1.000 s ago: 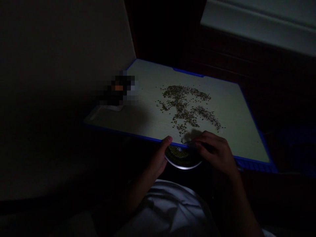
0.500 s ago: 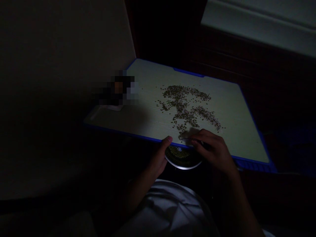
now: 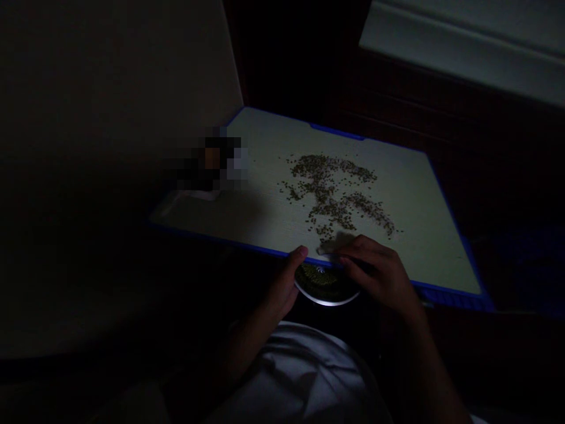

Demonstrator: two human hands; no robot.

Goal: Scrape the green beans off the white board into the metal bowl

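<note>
A white board with a blue rim (image 3: 436, 235) is spread with many small dark grains (image 3: 326, 194), seeds by their look. My right hand (image 3: 379, 268) is closed around a thin tool with a small pale flat tip (image 3: 321, 251). That tip touches the board close to its near edge, just below the nearest grains. My left hand (image 3: 285, 282) has its thumb at the board's near edge and its fingers curled underneath, at the left side of a round bowl (image 3: 329, 291). The bowl sits under the edge with grains inside; the board hides its far part.
A pixelated patch (image 3: 212, 159) covers something at the board's left end, beside a pale item (image 3: 198, 194). A plain wall (image 3: 110, 118) stands on the left. Dark wood and a pale ledge (image 3: 441, 53) lie beyond the board. The light is very dim.
The tool's tip has moved slightly left and nearer to the board's near edge, with my right hand's fingers shifting left along with it. My left hand and the bowl have stayed in place.
</note>
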